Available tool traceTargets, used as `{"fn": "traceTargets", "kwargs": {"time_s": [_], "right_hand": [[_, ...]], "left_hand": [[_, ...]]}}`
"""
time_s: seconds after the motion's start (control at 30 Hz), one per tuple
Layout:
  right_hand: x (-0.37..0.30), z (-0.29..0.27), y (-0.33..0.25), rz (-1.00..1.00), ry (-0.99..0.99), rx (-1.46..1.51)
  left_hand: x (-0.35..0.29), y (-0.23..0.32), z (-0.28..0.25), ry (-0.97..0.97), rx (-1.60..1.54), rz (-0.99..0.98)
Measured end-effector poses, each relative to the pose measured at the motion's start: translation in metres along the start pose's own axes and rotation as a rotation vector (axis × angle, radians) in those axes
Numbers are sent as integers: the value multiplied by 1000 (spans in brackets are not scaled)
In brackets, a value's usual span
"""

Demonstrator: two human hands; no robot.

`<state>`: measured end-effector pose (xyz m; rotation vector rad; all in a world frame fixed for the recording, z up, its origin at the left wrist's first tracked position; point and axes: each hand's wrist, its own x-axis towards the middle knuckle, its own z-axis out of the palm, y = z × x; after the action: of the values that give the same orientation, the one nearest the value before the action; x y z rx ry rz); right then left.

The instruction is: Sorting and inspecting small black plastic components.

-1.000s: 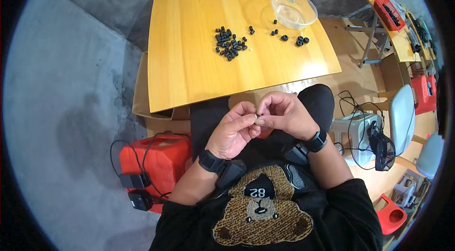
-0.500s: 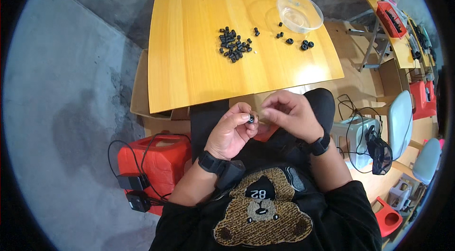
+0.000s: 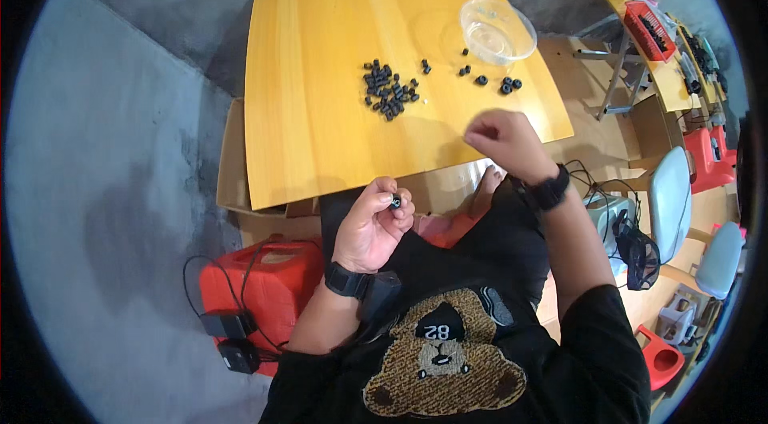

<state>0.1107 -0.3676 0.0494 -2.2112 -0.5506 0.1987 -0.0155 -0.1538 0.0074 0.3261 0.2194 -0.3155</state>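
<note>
Black bead pinched in our left hand, right hand lifted toward the table.

Lower centre, our left hand (image 3: pixel 372 224) nips one black bead (image 3: pixel 395 202) at its fingertips, kept up for handling. Above, the pile of beads (image 3: pixel 390 91) sits mid-table (image 3: pixel 320 104). Further right, our right hand (image 3: pixel 500 140) hovers loosely curled; its contents we cannot tell. Upper right, the clear bowl (image 3: pixel 498 30) stands within reach.

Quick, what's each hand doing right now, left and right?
Left hand: closed, pinching a small black ring-shaped part in its fingertips.
Right hand: fingers curled shut over the wooden table edge; whether it holds anything cannot be told.
</note>
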Motion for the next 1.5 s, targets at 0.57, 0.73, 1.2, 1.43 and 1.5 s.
{"fn": "traceTargets", "kwargs": {"time_s": [0.57, 0.73, 1.2, 1.43, 1.5], "right_hand": [[128, 51, 17, 42, 282, -385], [138, 54, 25, 138, 196, -465], [95, 30, -8, -17, 230, -107], [-10, 18, -18, 181, -245, 894], [-32, 28, -15, 165, -261, 971]], "left_hand": [[-7, 20, -6, -4, -72, 76], [-4, 21, -5, 0, -81, 70], [-15, 10, 2, 21, -21, 49], [-2, -4, 11, -43, 40, -30], [-1, -9, 13, -23, 61, -36]]}}
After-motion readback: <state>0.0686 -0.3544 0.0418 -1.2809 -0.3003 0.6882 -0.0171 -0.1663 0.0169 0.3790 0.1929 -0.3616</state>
